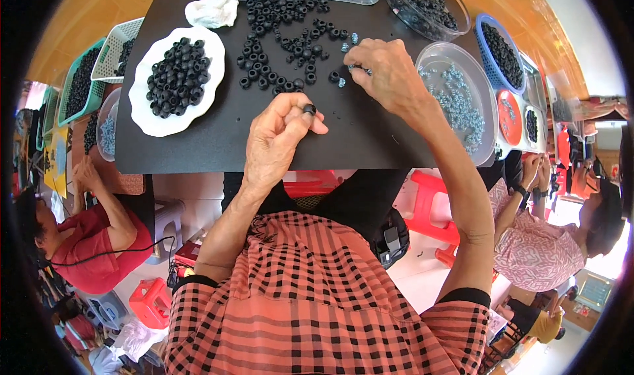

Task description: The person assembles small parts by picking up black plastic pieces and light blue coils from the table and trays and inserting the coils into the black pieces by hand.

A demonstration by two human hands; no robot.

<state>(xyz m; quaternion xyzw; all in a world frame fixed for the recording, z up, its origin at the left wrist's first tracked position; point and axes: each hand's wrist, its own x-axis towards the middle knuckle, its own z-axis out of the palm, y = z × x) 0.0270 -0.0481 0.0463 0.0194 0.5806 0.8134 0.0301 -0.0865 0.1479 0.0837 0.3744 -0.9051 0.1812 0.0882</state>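
Observation:
My left hand (269,144) is closed above the table's near edge, its thumb and fingers pinching a small round hollow black piece (309,109). To its right, my right hand (393,74) reaches down to the tabletop, fingers pinched at a small translucent blue piece (367,71). More of these blue pieces (354,38) lie by its fingertips, one of them beside a loose black piece (335,76). Beyond my left hand, many similar black pieces (254,58) spread loosely across the dark table (198,152).
A scalloped white plate (140,101) heaped with black pieces stands left. On the right are a clear tub (490,121) of blue pieces and a blue basket (520,78). A crumpled white cloth (212,10) lies at the back. Seated people (99,236) work on both sides.

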